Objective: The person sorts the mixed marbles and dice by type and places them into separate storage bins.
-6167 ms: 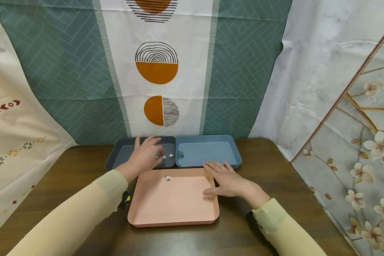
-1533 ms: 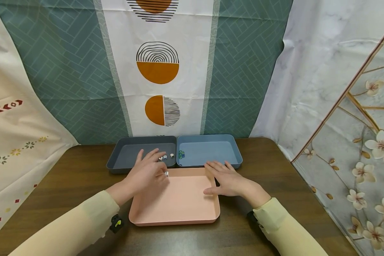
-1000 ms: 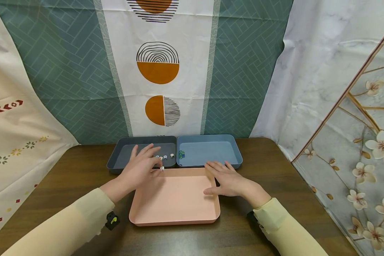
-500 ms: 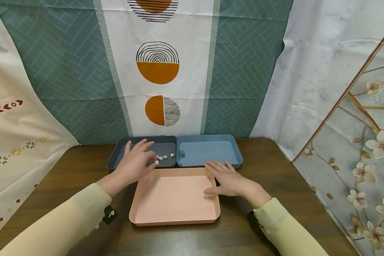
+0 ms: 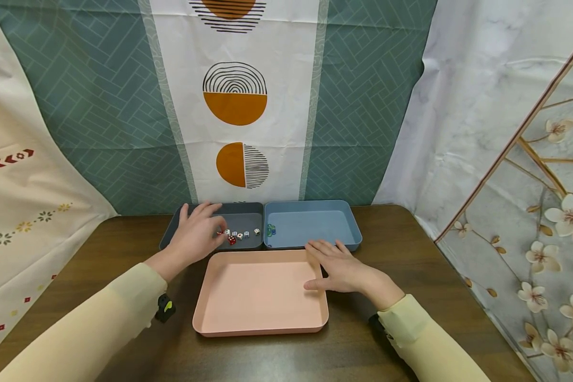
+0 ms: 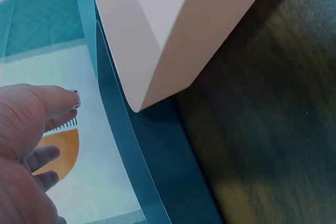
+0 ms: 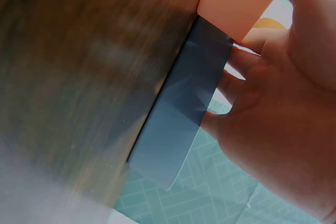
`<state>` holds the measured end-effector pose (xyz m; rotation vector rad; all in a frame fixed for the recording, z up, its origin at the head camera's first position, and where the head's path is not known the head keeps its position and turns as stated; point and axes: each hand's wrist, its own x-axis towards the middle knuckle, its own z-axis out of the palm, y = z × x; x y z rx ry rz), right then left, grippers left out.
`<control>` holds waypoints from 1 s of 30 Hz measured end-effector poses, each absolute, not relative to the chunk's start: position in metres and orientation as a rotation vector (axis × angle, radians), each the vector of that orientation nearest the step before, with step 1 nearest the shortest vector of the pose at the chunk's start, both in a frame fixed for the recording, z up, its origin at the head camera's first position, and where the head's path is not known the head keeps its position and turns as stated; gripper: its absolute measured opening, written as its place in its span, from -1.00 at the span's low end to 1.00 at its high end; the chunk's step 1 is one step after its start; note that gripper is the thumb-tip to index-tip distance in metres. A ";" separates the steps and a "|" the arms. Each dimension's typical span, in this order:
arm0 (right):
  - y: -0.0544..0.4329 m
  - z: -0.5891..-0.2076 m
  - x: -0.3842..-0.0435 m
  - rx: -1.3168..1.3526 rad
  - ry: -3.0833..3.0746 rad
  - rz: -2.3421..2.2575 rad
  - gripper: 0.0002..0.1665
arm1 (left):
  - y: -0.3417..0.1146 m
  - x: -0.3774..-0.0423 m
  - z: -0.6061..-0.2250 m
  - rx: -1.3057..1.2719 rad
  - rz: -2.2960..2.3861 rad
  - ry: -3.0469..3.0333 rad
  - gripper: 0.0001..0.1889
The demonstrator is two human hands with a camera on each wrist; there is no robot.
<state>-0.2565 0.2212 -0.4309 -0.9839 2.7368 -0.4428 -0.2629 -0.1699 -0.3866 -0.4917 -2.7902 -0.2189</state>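
Note:
My left hand (image 5: 194, 237) is over the dark grey tray (image 5: 183, 216), thumb and forefinger pinching a small white die (image 6: 77, 98) at their tips. Just beyond those fingertips, a red die (image 5: 231, 240) and several white dice, one being a spotted die (image 5: 257, 232), lie in the tray's right part. Some of the tray floor is hidden behind the hand. My right hand (image 5: 339, 270) rests with extended fingers across the right rim of the pink tray (image 5: 260, 294), its fingertips at the front edge of the blue tray (image 5: 310, 223).
The grey and blue trays stand side by side behind the pink one. Small green and blue pieces (image 5: 270, 230) lie at the blue tray's left end. Around the trays is a brown wooden table (image 5: 391, 233), with a patterned curtain (image 5: 350, 106) behind.
My left hand has carried a die out of the pink tray, leftward and back over the grey tray. The red die has come into sight. My right hand has stayed in place.

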 end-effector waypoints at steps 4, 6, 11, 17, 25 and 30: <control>0.221 -0.431 -0.257 -0.984 2.733 -0.448 0.22 | -0.173 -0.270 -0.388 -0.441 -0.230 -2.822 -0.89; 0.221 -0.430 -0.256 -0.979 2.729 -0.444 0.22 | -0.175 -0.273 -0.389 -0.415 -0.230 -2.838 -0.89; 0.221 -0.429 -0.256 -0.971 2.732 -0.437 0.23 | -0.177 -0.277 -0.390 -0.378 -0.224 -2.862 -0.89; 0.221 -0.430 -0.257 -0.968 2.729 -0.438 0.23 | -0.180 -0.282 -0.393 -0.364 -0.234 -2.866 -0.92; 0.221 -0.431 -0.257 -0.972 2.729 -0.431 0.23 | -0.181 -0.288 -0.396 -0.324 -0.247 -2.884 -0.91; 0.221 -0.431 -0.257 -0.973 2.729 -0.429 0.23 | -0.182 -0.295 -0.399 -0.298 -0.247 -2.908 -0.88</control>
